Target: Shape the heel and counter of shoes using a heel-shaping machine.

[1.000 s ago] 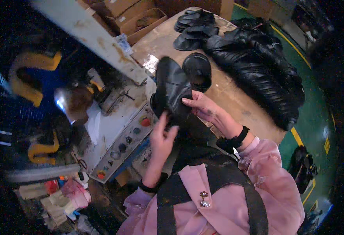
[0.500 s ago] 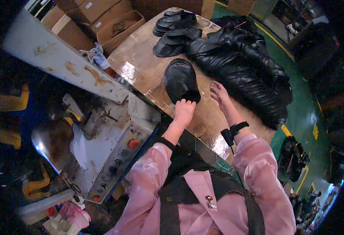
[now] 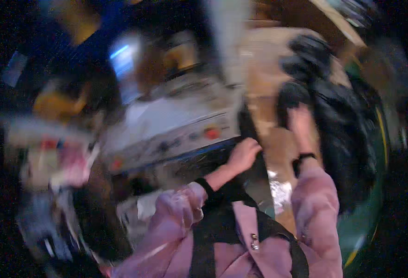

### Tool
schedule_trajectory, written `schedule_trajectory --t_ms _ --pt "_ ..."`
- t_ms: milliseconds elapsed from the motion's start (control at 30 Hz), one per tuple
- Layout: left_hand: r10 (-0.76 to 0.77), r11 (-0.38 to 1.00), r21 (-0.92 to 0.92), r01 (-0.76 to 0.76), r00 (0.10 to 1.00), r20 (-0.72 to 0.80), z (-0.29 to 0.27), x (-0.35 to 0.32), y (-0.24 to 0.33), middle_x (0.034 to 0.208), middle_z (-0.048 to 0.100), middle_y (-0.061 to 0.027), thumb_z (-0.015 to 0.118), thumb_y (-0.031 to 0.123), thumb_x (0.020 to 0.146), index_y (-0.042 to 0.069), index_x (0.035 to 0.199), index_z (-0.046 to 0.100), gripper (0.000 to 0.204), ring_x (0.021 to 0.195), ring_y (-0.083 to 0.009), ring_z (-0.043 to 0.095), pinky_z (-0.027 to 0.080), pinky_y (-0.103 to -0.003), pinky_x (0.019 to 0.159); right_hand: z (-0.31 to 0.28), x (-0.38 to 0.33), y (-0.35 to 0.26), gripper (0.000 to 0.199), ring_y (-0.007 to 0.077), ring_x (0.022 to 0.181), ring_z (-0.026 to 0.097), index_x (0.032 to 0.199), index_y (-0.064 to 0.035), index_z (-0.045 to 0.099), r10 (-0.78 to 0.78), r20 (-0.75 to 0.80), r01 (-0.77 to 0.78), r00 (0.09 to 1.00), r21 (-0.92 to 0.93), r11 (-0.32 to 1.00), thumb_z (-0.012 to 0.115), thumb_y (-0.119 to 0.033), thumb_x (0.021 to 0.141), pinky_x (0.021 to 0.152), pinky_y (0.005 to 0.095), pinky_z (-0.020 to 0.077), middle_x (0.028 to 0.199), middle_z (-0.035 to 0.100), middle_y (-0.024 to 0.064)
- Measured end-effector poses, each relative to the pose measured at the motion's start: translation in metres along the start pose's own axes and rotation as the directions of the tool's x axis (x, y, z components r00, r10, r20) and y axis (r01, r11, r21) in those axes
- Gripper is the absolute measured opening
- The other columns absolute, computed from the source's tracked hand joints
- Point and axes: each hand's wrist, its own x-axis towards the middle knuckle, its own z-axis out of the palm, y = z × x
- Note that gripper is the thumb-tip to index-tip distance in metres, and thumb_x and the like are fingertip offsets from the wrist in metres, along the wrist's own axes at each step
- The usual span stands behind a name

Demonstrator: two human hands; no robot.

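Observation:
The view is smeared by motion. My right hand (image 3: pixel 301 123) reaches over the table (image 3: pixel 276 139), and its blurred fingertips lie on a black clog-like shoe upper (image 3: pixel 287 95). Whether they grip it cannot be made out. My left hand (image 3: pixel 244 155) is apart from the upper, beside the table's left edge and in front of the machine's control panel (image 3: pixel 180 141). Its fingers are curled together, and anything under them is hidden. Dark bands circle both of my wrists.
A big heap of black pieces (image 3: pixel 345 120) covers the table's right side, with smaller black stacks (image 3: pixel 308 53) at the far end. A red button (image 3: pixel 212 133) sits on the panel. Left of it is a pale sheet (image 3: pixel 153 118). Green floor (image 3: pixel 359 231) shows at right.
My view has swung left, so the table now appears farther right. My left hand has let go of the shoe upper and moved to the table's left edge; my right hand has come onto the upper.

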Motion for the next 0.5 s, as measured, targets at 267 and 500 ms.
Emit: schedule_trajectory --t_ms 267,500 --pt "-0.814 0.572 -0.447 0.688 0.545 -0.203 -0.095 -0.316 -0.047 0.104 0.062 -0.0135 0.058 0.013 0.078 0.008 0.105 0.063 0.028 0.097 -0.0311 0.058 0.046 -0.040 0.085 0.091 0.037 0.072 0.038 0.0338 0.120 0.041 0.124 -0.0070 0.052 -0.112 0.238 0.105 0.965 0.040 0.994 0.041 -0.025 0.093 0.099 0.0394 0.0353 0.130 0.045 0.0203" --pt "-0.709 0.240 -0.321 0.916 -0.060 -0.703 -0.268 -0.577 -0.026 0.097 0.066 -0.0124 0.058 0.015 0.075 0.011 0.102 0.066 0.027 0.085 -0.0296 0.064 0.049 -0.038 0.076 0.007 0.003 -0.063 0.041 0.0319 0.099 0.059 0.117 -0.0086 0.060 0.380 -0.170 -0.275 0.909 0.439 0.856 0.050 -0.037 0.088 0.085 0.0392 0.0444 0.113 0.061 0.0138"
